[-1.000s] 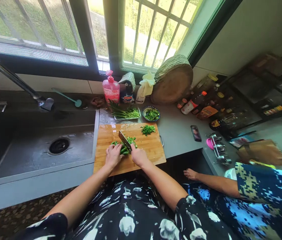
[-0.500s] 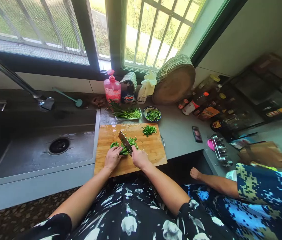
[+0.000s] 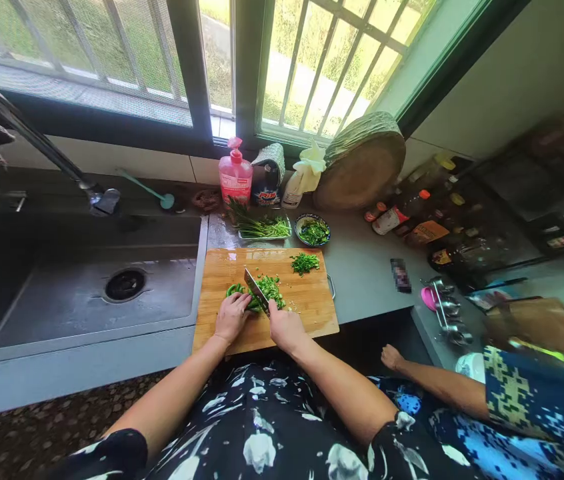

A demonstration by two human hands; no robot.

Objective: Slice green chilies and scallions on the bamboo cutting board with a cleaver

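Wooden cutting board on my table | one knife gripped in right hand fingers | left hand fingers pressed on green chillies | two chopped piles.

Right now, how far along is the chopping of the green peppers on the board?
Done: a heap of chopped peppers lies by the blade, and a smaller chopped pile sits at the far side of the board. In hand: the right hand holds the knife; the left hand pins the whole peppers. Left: those uncut ends.
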